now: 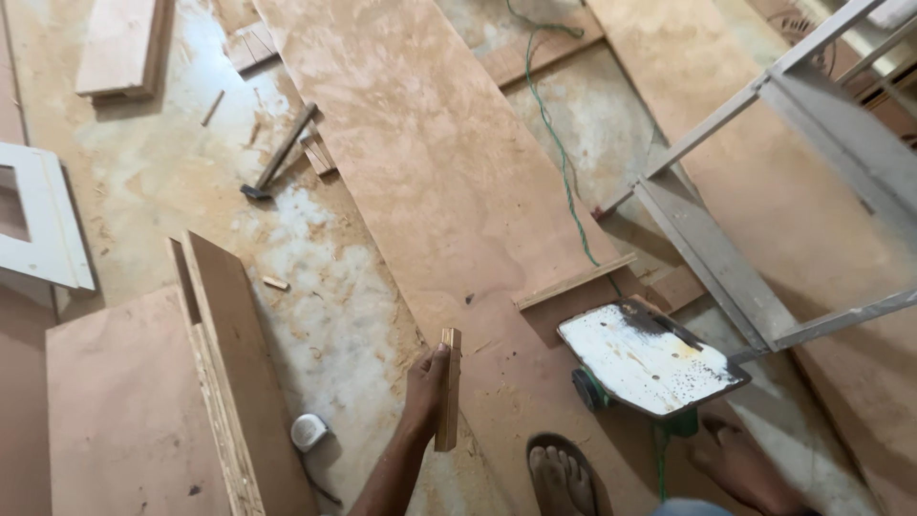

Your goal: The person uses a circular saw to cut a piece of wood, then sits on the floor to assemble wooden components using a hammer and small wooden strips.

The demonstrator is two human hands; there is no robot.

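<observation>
I see my left hand point(423, 387) closed around a short plywood offcut point(449, 389), holding it upright on edge above the long plywood sheet point(430, 162) that runs across the dusty floor. Against that sheet: a tape measure point(309, 431) lies just off its near left edge, a hammer point(277, 155) sits further up on the left, and a circular saw point(650, 358) rests at its right edge. My right hand is out of frame.

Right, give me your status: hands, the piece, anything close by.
One hand in view, grip shut on short wood strip, held upright. Which hand, can't tell. Long plywood sheet below; tape measure and power tool nearby.
</observation>
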